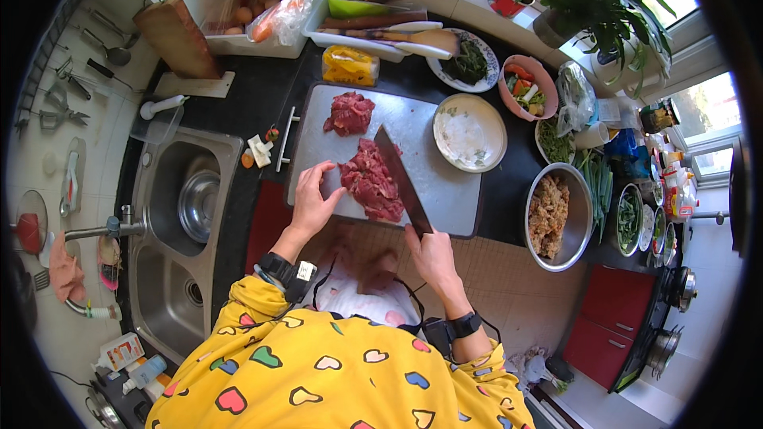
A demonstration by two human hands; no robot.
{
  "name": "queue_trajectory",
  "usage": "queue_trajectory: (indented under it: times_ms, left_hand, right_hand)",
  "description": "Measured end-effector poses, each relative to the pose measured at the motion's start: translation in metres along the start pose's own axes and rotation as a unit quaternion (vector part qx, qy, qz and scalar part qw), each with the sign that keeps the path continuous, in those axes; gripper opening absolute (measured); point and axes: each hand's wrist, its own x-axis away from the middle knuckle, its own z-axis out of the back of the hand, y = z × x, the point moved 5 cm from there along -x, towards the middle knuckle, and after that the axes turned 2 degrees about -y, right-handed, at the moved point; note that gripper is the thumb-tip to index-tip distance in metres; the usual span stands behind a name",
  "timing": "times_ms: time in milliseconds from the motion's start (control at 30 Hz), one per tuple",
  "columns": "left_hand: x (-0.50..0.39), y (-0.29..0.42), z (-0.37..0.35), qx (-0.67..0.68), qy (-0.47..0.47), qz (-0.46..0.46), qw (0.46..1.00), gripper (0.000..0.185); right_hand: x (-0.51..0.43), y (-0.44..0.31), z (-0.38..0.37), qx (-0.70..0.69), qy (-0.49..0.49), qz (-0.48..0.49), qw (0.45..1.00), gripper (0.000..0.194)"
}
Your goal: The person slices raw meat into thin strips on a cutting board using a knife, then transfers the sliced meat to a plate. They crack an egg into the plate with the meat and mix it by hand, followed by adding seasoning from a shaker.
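A larger heap of raw red meat [371, 182] lies near the middle of a grey cutting board [435, 196], with a smaller piece of meat [349, 114] behind it. My right hand [434, 253] grips the handle of a cleaver-like kitchen knife [400, 176], whose long dark blade lies along the right side of the larger heap. At that heap's left edge is my left hand [314, 195], fingers bent and thumb apart, holding nothing. Whether its fingertips touch the meat, I cannot tell. On the board's right part stands a pale floral plate [470, 133].
A steel bowl of minced filling [549, 217] and a pink bowl of cut vegetables [527, 88] stand to the right. Tofu-like white pieces [260, 151] lie left of the board, beside the double sink [229, 190]. A yellow packet [350, 65] stands behind the board.
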Motion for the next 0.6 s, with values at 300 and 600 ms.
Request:
queue_trajectory:
  times_ms: [300, 600]
  left_hand:
    - [0.011, -0.004, -0.004, 0.07, -0.007, 0.018, 0.997, 0.053]
    - [0.014, -0.012, -0.005, 0.087, 0.004, 0.055, 0.995, 0.047]
  right_hand:
    - [0.013, -0.002, -0.009, -0.036, -0.04, 0.019, 0.998, 0.029]
    - [0.011, 0.002, -0.013, 0.051, -0.03, 0.041, 0.997, 0.031]
